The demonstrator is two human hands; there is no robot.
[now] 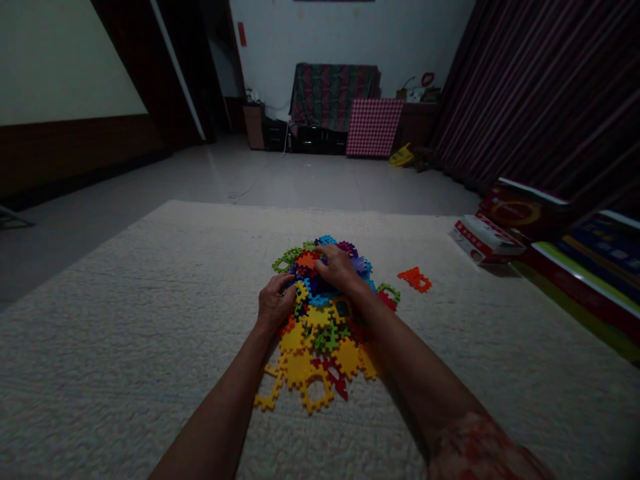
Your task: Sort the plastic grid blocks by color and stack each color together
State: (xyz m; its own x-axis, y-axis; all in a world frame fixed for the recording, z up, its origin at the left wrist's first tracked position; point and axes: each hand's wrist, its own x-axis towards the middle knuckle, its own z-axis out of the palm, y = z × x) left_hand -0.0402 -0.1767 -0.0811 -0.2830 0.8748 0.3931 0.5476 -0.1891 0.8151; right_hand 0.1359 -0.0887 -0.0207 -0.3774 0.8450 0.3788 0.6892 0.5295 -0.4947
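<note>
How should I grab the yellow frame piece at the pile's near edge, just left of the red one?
Probably pinch the yellow frame piece by its near rim, from the near side, one finger through the hole. The large opening leaves a slim toothed band there, facing the mat; its far side seems to meet a solid yellow piece.

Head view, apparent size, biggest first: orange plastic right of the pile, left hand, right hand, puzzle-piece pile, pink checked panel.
1. puzzle-piece pile
2. pink checked panel
3. left hand and right hand: too alike to rank
4. orange plastic
</note>
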